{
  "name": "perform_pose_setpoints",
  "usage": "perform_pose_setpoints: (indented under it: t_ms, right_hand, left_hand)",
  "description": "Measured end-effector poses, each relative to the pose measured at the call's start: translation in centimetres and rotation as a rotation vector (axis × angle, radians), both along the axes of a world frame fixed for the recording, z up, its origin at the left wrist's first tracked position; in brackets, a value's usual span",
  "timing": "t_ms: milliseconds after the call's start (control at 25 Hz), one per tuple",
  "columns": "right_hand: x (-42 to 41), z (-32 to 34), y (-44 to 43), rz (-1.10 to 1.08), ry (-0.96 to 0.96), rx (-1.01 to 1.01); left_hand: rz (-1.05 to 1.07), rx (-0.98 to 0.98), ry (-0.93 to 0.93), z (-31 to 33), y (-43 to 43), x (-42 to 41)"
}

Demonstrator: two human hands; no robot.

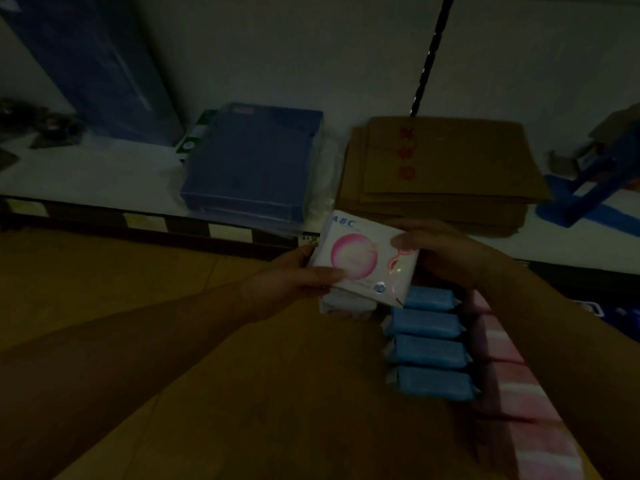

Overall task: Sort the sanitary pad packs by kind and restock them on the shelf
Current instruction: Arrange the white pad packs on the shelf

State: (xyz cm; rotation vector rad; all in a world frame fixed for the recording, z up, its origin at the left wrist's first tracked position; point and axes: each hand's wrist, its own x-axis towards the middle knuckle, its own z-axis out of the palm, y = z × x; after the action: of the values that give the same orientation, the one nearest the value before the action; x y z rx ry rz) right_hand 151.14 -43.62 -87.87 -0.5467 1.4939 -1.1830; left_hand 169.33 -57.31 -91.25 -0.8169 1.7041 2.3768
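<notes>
A white pad pack (363,258) with a pink circle and blue letters is held in front of the shelf edge. My left hand (298,275) grips its lower left corner, thumb on top. My right hand (440,251) holds its right side, thumb on the face. Below it, several blue pad packs (427,341) lie in a column inside an open cardboard box (242,393). A row of pink packs (519,386) lies to their right, partly under my right forearm. Another white pack (346,306) shows just beneath the held one.
The scene is dim. On the white shelf (104,174) lie a blue plastic-wrapped stack (252,164), a pile of flat brown cardboard (446,171) and a blue object (595,181) at the right. A tall blue box (93,60) leans at the back left.
</notes>
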Motion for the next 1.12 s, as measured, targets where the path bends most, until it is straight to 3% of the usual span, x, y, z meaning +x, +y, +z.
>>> perform_pose_setpoints:
  t_ms: [240,480,880,1120]
  right_hand:
    - [2.1,4.5,-1.5,-0.297,0.018,-0.136]
    - [5.3,13.9,-1.5,-0.396,0.091,-0.221]
    - [7.1,39.9,0.4,-0.334,0.165,-0.203]
    - [9.0,55.3,2.3,-0.422,0.214,-0.251]
  left_hand:
    - [0.259,0.171,0.084,4.2,0.4,-0.5]
    - [0.188,0.093,0.009,15.7,-0.1,2.7]
    - [0.155,0.05,0.0,41.4,1.0,4.7]
    - [0.102,0.02,0.07,55.9,2.2,6.0]
